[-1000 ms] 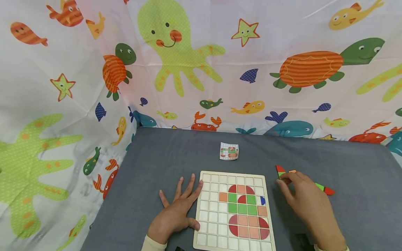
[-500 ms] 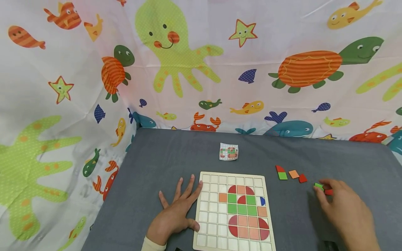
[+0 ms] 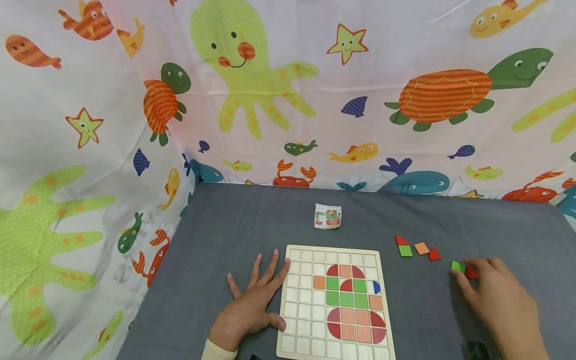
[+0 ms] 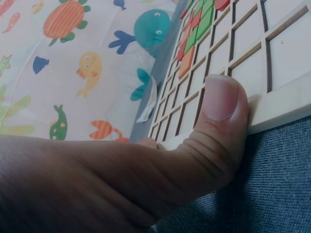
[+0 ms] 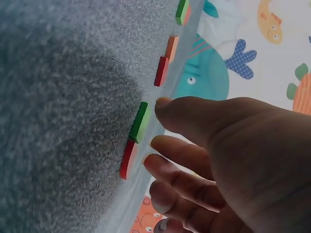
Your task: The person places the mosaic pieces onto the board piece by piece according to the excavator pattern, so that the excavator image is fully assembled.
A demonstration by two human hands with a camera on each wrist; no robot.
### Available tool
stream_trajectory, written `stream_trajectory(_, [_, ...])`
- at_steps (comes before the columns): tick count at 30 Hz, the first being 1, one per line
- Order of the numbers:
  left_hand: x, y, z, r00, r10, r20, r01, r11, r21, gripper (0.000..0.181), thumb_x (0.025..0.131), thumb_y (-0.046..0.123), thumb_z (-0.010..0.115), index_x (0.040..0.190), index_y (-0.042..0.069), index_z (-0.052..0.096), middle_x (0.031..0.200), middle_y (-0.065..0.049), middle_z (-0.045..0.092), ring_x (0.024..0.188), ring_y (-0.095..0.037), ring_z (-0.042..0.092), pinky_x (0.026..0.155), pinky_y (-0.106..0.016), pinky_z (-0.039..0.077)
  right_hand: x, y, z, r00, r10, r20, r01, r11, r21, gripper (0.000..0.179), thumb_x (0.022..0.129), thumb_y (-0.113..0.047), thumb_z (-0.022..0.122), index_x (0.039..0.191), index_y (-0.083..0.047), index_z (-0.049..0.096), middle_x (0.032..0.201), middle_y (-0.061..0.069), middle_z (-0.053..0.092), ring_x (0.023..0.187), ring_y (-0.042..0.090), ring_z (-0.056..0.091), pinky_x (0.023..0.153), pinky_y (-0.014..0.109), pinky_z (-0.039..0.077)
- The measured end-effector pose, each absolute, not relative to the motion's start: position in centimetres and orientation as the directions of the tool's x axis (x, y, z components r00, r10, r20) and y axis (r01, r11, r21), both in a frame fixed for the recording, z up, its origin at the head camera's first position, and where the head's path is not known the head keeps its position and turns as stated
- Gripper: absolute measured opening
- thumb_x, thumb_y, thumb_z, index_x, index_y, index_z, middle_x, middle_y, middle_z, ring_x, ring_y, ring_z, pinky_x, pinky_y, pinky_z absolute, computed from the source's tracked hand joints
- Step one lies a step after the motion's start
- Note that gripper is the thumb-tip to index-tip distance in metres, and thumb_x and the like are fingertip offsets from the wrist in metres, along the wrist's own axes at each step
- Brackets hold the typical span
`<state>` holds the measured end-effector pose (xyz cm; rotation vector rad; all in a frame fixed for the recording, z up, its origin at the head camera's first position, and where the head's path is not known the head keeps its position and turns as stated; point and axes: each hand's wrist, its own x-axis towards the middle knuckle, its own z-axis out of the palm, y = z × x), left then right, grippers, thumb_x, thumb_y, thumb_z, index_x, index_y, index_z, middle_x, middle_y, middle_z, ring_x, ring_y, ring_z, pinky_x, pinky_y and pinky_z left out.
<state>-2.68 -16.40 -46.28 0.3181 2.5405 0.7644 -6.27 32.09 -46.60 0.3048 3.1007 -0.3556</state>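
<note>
A wooden grid board [image 3: 303,304] bears several red, green, orange and blue pieces. With fingers spread on the cloth, my left hand [image 3: 249,312] lies along the board's left side. Its thumb [image 4: 221,104] rests on the board's edge in the left wrist view. Over at the right, my right hand [image 3: 506,297] hovers at a green tile [image 3: 458,266] and a red tile [image 3: 471,272]. In the right wrist view, its thumb and fingertips are apart from each other, close beside the green tile [image 5: 139,122] and red tile [image 5: 128,159], with nothing pinched.
Left of my right hand lie a red quarter-round piece [image 3: 401,241], a green tile [image 3: 405,251], an orange tile [image 3: 421,248] and another red piece [image 3: 434,254]. A small printed pattern card [image 3: 328,216] lies beyond the board. A sea-animal curtain [image 3: 288,95] borders the grey cloth.
My right hand has moved right, from over the orange tile to the green and red tiles, uncovering the pieces at its left. My left hand has stayed in place.
</note>
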Motion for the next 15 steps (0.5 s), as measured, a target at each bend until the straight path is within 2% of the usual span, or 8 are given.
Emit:
stream_trajectory(10, [-2.8,-16.6,-47.0,-0.872,0.361,-0.329,0.106,0.797,0.594,0.134,0.065,0.042,0.094,0.171,0.04,0.012,0.179,0.002,-0.006,0.162,-0.041,-0.017,0.094,-0.09,-0.028,-7.2,31.4,-46.4,-0.987,0.136,-0.091,0.155,0.954,-0.255,0.04,0.091,-0.024,0.083,0.117,0.003,0.071,0.11,0.032,0.058,0.089,0.046,0.061,0.067,0.065,0.049])
stream_trajectory(15, [-2.8,-16.8,-48.0,-0.88,0.36,-0.309,0.119,0.798,0.591,0.136,0.064,0.044,0.094,0.17,0.044,0.01,0.179,0.006,-0.008,0.162,-0.039,-0.018,0.093,-0.089,-0.03,-7.5,30.7,-46.3,-0.977,0.149,-0.152,0.185,0.949,-0.257,0.041,0.091,-0.022,0.081,0.121,0.003,0.069,0.111,0.034,0.057,0.09,0.049,0.061,0.069,0.066,0.049])
